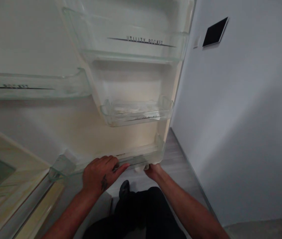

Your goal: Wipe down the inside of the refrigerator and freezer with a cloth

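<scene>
My left hand [101,172] is closed over the rim of the lowest clear door bin [153,153], its fingers curled inside and its thumb lying along the front. Below the right end of that bin, my right hand [153,170] is closed with its fingers mostly hidden. A small pale thing [146,167] shows at its fingertips, too little of it to name. The bin sits at the bottom of an open refrigerator door [128,136]. Whether my right hand touches the bin's underside I cannot tell.
Higher on the door are a small clear bin [141,114], a wide upper bin [141,49] and a left bin [31,88]. The refrigerator body [1,186] stands at left. A wall [242,109] with a dark panel [215,32] rises at right, above grey flooring [175,156].
</scene>
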Action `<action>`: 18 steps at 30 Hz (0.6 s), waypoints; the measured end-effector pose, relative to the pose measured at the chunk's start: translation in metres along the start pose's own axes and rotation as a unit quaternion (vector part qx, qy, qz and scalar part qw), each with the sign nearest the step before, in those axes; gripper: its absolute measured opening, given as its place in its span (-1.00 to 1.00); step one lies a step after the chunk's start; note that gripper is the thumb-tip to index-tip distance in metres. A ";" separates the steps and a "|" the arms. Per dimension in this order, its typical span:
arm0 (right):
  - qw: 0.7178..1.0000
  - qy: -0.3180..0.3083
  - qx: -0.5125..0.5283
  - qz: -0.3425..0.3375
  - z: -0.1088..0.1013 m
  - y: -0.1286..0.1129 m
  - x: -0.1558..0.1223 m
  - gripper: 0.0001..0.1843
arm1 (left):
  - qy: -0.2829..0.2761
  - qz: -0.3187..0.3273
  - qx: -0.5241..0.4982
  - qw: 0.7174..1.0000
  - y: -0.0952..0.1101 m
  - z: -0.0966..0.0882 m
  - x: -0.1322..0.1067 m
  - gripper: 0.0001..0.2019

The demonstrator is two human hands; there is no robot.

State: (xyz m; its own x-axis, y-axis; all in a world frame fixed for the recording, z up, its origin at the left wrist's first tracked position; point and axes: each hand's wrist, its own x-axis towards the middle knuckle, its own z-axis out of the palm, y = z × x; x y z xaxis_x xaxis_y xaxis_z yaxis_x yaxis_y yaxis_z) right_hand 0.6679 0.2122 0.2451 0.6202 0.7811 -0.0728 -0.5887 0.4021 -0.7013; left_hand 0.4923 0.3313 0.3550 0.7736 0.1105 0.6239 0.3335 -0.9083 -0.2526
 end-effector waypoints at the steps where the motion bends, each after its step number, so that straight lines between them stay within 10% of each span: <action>1: 0.995 -0.041 0.050 0.077 0.019 0.017 0.001 -0.85 | -0.003 -0.002 0.001 1.000 0.000 0.000 0.000 -0.58; 5: 0.946 -0.096 0.154 0.269 0.076 0.071 0.009 -0.88 | -0.025 -0.011 -0.006 1.000 0.000 -0.002 -0.002 -0.61; 8: 0.947 -0.086 0.159 0.266 0.082 0.069 0.011 -0.86 | -0.034 -0.019 -0.014 0.999 0.001 -0.003 -0.003 -0.60; 13: 0.980 -0.064 0.115 0.147 0.016 -0.015 -0.009 -0.80 | -0.034 -0.022 -0.027 0.999 0.002 -0.003 -0.002 -0.58; 18: 0.995 0.085 0.057 -0.004 -0.059 -0.098 -0.029 -0.78 | -0.025 -0.028 -0.041 0.998 0.004 0.000 -0.001 -0.57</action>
State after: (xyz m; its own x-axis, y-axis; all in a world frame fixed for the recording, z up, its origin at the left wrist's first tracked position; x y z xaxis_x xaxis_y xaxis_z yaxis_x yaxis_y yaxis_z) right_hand 0.7376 0.1221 0.2742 0.6979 0.6898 -0.1924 -0.6323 0.4674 -0.6179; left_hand 0.4927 0.3270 0.3533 0.7808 0.1808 0.5980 0.3335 -0.9300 -0.1544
